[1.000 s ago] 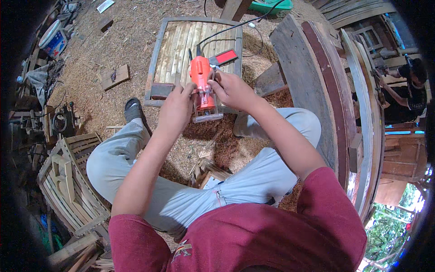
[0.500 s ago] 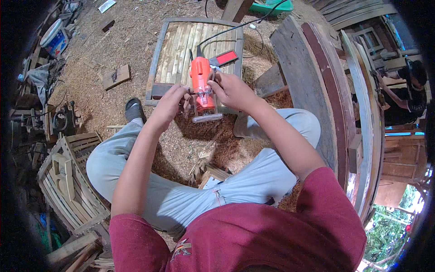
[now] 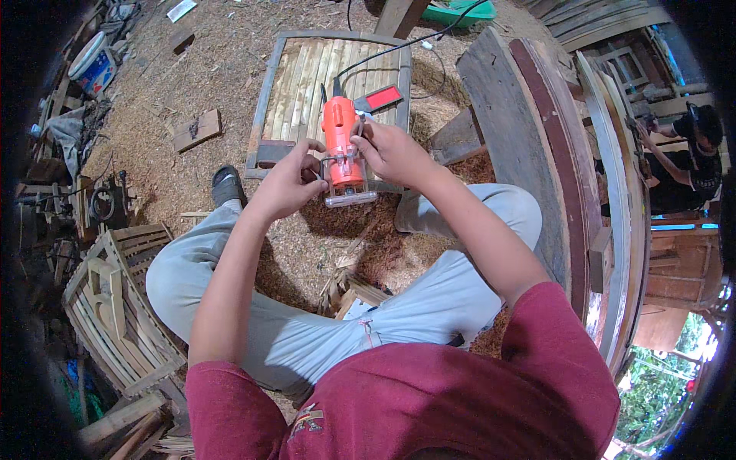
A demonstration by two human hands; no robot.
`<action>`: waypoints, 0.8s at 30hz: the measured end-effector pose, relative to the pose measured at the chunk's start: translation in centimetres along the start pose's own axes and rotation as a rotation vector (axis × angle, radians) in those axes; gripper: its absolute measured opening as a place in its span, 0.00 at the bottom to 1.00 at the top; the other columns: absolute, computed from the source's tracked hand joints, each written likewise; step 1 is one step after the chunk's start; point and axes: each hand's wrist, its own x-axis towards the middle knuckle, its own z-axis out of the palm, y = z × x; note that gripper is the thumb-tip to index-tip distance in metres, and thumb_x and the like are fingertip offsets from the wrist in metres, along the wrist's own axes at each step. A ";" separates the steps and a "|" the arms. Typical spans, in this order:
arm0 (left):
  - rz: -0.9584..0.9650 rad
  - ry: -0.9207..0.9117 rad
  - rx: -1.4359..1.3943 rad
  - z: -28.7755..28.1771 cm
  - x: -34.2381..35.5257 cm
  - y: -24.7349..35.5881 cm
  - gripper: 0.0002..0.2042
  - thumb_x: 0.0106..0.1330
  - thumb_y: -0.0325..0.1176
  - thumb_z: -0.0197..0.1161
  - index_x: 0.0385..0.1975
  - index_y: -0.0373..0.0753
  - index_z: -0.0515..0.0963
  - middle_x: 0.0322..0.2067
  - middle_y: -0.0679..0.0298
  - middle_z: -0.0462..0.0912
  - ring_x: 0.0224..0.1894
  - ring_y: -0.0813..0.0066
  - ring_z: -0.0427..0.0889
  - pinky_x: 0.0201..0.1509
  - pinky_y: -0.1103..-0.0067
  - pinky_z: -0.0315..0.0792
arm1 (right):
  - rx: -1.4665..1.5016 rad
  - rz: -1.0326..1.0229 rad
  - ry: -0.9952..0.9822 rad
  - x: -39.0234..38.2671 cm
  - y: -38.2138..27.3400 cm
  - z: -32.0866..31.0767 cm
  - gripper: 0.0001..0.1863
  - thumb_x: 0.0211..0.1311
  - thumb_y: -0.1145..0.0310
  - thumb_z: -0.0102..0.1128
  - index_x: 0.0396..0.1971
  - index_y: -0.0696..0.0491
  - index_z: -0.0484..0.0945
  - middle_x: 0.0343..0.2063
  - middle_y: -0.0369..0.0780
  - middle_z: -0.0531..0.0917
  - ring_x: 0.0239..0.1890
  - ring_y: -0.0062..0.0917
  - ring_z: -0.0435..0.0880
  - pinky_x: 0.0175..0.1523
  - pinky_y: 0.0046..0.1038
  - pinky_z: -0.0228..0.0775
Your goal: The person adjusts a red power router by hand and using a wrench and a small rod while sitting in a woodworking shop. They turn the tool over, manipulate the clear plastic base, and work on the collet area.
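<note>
An orange trim router (image 3: 339, 126) with a clear base plate (image 3: 351, 199) is tilted, base toward me, over the near edge of a slatted wooden panel (image 3: 295, 88). My right hand (image 3: 399, 153) is closed on its right side, thumb and fingers pinching near a small metal part by the collar. On the other side my left hand (image 3: 290, 180) has curled fingers and thumb at the metal bracket, just above the base. What exactly its fingertips grip is partly hidden. A black cord (image 3: 399, 47) runs from the router's top toward the far right.
A flat grey piece with a red face (image 3: 383, 96) lies on the panel. Thick planks (image 3: 521, 138) stand at the right; beyond them is another person (image 3: 690, 153). A wooden block (image 3: 197, 130) lies on sawdust. A slatted frame (image 3: 126, 307) stands left, a bucket (image 3: 88, 61) farther off.
My left hand's fingers have shifted and spread a little at the router's left side, with the thumb lower by the base. My right hand and the router stay nearly in place.
</note>
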 end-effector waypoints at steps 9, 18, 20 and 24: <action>0.321 0.176 0.409 1.4 1.0 -0.7 0.18 0.58 0.16 0.66 0.49 0.36 0.76 0.39 0.51 0.84 0.41 0.49 0.85 0.47 0.63 0.78 | -0.018 -0.010 -0.012 0.2 -0.2 -0.1 0.11 0.77 0.65 0.54 0.45 0.59 0.73 0.33 0.55 0.83 0.38 0.56 0.83 0.44 0.50 0.76; 0.420 0.365 0.675 2.4 2.0 -1.8 0.13 0.61 0.16 0.62 0.45 0.36 0.77 0.39 0.51 0.78 0.42 0.46 0.82 0.45 0.61 0.76 | -0.002 0.003 -0.031 0.3 -0.7 -0.3 0.11 0.77 0.66 0.54 0.46 0.59 0.74 0.33 0.55 0.83 0.39 0.55 0.84 0.44 0.51 0.76; 0.408 0.491 0.634 2.9 1.7 -1.1 0.08 0.64 0.22 0.65 0.42 0.35 0.78 0.36 0.50 0.80 0.40 0.47 0.83 0.43 0.61 0.76 | 0.000 0.000 -0.004 0.1 -0.2 -0.1 0.09 0.76 0.67 0.55 0.45 0.59 0.75 0.33 0.53 0.83 0.37 0.53 0.84 0.43 0.48 0.75; 0.037 0.418 0.592 2.0 2.0 -2.6 0.06 0.68 0.28 0.66 0.39 0.34 0.79 0.30 0.49 0.81 0.37 0.48 0.85 0.41 0.62 0.77 | -0.002 -0.046 0.030 0.1 -0.3 0.0 0.08 0.76 0.69 0.55 0.44 0.58 0.76 0.30 0.51 0.83 0.34 0.50 0.84 0.40 0.43 0.75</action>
